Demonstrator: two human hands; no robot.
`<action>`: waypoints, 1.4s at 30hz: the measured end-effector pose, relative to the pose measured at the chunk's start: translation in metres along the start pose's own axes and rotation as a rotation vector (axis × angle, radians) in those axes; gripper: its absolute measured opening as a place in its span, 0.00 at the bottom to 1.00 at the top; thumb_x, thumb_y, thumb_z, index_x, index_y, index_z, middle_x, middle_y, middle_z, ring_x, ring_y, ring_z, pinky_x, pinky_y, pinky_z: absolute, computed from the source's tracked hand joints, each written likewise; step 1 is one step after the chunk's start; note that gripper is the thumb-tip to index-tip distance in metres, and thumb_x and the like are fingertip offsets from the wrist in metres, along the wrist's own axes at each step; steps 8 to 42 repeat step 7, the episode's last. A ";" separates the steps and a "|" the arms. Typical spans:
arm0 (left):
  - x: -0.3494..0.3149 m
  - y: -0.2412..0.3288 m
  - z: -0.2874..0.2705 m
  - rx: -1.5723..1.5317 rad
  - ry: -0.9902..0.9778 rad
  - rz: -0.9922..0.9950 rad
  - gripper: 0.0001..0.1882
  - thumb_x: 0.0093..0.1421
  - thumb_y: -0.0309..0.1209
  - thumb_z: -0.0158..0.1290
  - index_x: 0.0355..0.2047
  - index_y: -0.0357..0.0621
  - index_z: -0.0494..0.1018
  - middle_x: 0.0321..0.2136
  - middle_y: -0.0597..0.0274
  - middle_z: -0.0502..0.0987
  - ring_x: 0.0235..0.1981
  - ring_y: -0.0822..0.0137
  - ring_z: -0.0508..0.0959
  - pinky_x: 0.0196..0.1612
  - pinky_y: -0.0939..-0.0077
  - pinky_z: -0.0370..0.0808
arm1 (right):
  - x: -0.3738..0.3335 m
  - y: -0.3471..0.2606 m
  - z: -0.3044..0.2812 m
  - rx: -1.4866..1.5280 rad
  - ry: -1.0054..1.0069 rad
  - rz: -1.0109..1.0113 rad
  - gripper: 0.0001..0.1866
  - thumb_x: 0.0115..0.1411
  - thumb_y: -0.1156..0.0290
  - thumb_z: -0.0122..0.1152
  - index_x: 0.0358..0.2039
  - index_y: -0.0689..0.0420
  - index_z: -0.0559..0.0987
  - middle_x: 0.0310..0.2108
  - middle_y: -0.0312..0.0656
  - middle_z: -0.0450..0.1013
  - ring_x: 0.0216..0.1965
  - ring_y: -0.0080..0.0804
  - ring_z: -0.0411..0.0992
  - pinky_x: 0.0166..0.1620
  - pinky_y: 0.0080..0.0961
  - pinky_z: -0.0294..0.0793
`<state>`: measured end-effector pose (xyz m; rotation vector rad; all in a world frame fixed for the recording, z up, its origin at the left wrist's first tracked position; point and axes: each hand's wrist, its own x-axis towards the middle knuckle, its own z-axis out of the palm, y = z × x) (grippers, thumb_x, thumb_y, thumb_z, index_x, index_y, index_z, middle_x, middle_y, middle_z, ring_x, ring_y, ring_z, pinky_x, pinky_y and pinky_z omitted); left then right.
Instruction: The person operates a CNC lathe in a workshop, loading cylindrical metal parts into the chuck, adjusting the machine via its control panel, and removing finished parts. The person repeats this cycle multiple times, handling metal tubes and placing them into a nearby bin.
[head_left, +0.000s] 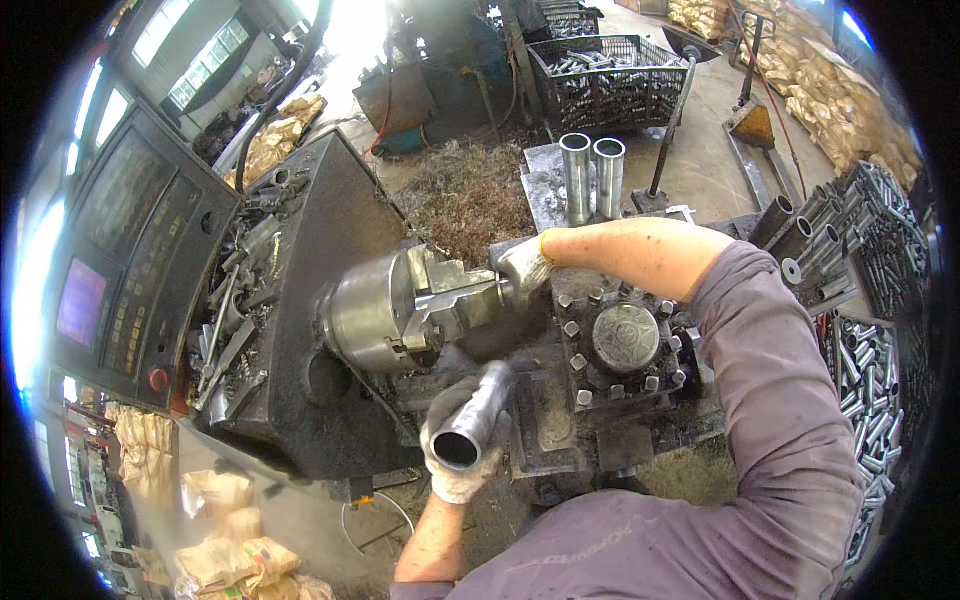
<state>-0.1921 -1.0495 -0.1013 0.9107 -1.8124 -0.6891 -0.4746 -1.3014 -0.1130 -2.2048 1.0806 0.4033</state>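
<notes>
My left hand [462, 468], in a white work glove, is wrapped round a short steel tube [478, 412]; the tube's open end faces me. It hangs just in front of the lathe bed, apart from the chuck. The lathe chuck [372, 310] is a bright steel drum with stepped jaws [440, 285]. Reaching across the tool post [625, 340], my gloved right hand [525, 268] is at the outer end of the jaws. Its fingers curl down by a thin metal edge; what they grip is hidden from me.
Two steel tubes [592, 180] stand upright on a metal plate behind the tool post. A control panel [130, 260] is at left, beside loose tools. Metal shavings [465, 195] lie behind the chuck. Stacked tubes [870, 400] fill the right; a crate [610, 85] of parts stands at the back.
</notes>
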 end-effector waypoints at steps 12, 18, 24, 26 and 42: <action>-0.053 -0.017 0.009 -0.257 -0.182 -0.256 0.36 0.56 0.33 0.75 0.63 0.51 0.73 0.63 0.41 0.76 0.63 0.48 0.78 0.63 0.53 0.80 | 0.013 0.029 0.014 0.093 0.178 -0.210 0.24 0.61 0.58 0.74 0.54 0.55 0.83 0.44 0.46 0.82 0.50 0.35 0.81 0.59 0.50 0.81; -0.053 -0.017 0.009 -0.257 -0.182 -0.256 0.36 0.56 0.33 0.75 0.63 0.51 0.73 0.63 0.41 0.76 0.63 0.48 0.78 0.63 0.53 0.80 | 0.013 0.029 0.014 0.093 0.178 -0.210 0.24 0.61 0.58 0.74 0.54 0.55 0.83 0.44 0.46 0.82 0.50 0.35 0.81 0.59 0.50 0.81; -0.053 -0.017 0.009 -0.257 -0.182 -0.256 0.36 0.56 0.33 0.75 0.63 0.51 0.73 0.63 0.41 0.76 0.63 0.48 0.78 0.63 0.53 0.80 | 0.013 0.029 0.014 0.093 0.178 -0.210 0.24 0.61 0.58 0.74 0.54 0.55 0.83 0.44 0.46 0.82 0.50 0.35 0.81 0.59 0.50 0.81; -0.053 -0.017 0.009 -0.257 -0.182 -0.256 0.36 0.56 0.33 0.75 0.63 0.51 0.73 0.63 0.41 0.76 0.63 0.48 0.78 0.63 0.53 0.80 | 0.013 0.029 0.014 0.093 0.178 -0.210 0.24 0.61 0.58 0.74 0.54 0.55 0.83 0.44 0.46 0.82 0.50 0.35 0.81 0.59 0.50 0.81; -0.053 -0.017 0.009 -0.257 -0.182 -0.256 0.36 0.56 0.33 0.75 0.63 0.51 0.73 0.63 0.41 0.76 0.63 0.48 0.78 0.63 0.53 0.80 | 0.013 0.029 0.014 0.093 0.178 -0.210 0.24 0.61 0.58 0.74 0.54 0.55 0.83 0.44 0.46 0.82 0.50 0.35 0.81 0.59 0.50 0.81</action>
